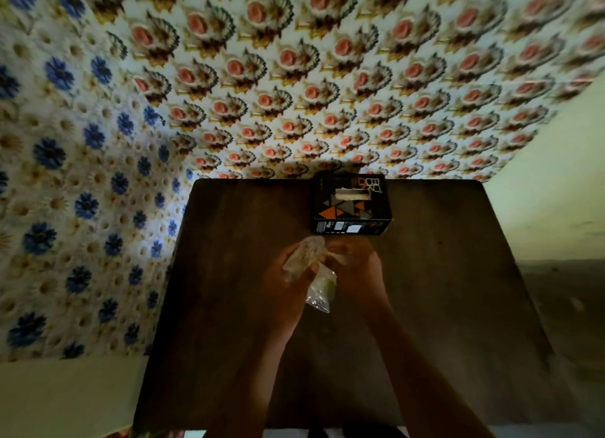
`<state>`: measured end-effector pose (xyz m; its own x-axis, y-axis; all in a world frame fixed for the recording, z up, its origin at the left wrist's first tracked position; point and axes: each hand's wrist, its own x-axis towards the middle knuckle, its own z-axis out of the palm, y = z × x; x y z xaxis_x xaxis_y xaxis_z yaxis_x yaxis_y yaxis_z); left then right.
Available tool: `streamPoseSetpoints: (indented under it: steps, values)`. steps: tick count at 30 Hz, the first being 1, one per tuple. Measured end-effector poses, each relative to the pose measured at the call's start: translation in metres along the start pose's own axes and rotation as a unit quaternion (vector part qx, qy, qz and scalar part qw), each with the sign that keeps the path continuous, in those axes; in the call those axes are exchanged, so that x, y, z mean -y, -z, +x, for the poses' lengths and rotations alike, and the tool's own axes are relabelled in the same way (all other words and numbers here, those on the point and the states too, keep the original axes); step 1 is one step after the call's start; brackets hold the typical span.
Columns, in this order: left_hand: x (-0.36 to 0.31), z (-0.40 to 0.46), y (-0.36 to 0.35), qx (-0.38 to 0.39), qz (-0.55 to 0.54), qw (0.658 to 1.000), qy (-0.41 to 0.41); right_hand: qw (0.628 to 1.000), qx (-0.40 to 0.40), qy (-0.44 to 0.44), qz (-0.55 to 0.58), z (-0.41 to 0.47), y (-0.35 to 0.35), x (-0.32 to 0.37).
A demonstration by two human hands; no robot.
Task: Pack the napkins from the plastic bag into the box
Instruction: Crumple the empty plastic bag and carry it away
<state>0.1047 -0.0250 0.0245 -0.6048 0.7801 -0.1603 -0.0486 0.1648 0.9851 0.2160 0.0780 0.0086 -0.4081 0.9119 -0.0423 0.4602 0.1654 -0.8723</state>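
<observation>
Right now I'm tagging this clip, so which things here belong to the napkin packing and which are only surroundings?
Part of the job:
- plastic bag, held between left hand and right hand
- box, slot on top, standing beyond the hands

Just surroundings:
- table
- flowered wall covering

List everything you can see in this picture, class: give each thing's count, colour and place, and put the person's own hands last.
Table: one, dark brown wood, fills the middle of the view.
Box: one, black with orange, grey and white triangles, at the table's far edge, slot on top with something pale showing in it.
Plastic bag: one, clear and crinkled, held above the table between both hands; pale contents show inside, too blurred to count.
Cloth with pink flowers: one, behind the table.
Cloth with blue flowers: one, on the left.
Left hand: one, gripping the bag's left side.
Right hand: one, gripping the bag's right side.
</observation>
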Motion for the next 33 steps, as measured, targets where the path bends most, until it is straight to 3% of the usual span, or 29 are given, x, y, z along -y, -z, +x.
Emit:
streamPoseSetpoints:
  steps: [5, 13, 22, 26, 30, 33]
  values:
    - [-0.012, -0.019, -0.061, 0.026, -0.034, 0.999, 0.017, 0.983, -0.024, -0.089, 0.161, -0.028, 0.068, -0.008]
    - [-0.025, -0.071, -0.187, 0.052, 0.0, 0.999, -0.005, 0.983, -0.11, -0.077, 0.126, -0.068, 0.193, -0.062]
    - [-0.02, -0.155, -0.342, -0.022, 0.029, 0.999, -0.024, 0.97, -0.173, -0.092, 0.141, -0.112, 0.336, -0.145]
    - [-0.02, -0.177, -0.385, -0.049, 0.051, 0.997, 0.009, 0.965, -0.194, -0.11, 0.139, -0.117, 0.372, -0.165]
    - [-0.018, -0.18, -0.413, -0.017, 0.086, 0.996, 0.019, 0.964, -0.189, -0.13, 0.137, -0.109, 0.393, -0.176]
    - [-0.013, -0.166, -0.435, -0.059, 0.065, 0.996, 0.017, 0.962, -0.201, -0.127, 0.134, -0.096, 0.401, -0.186]
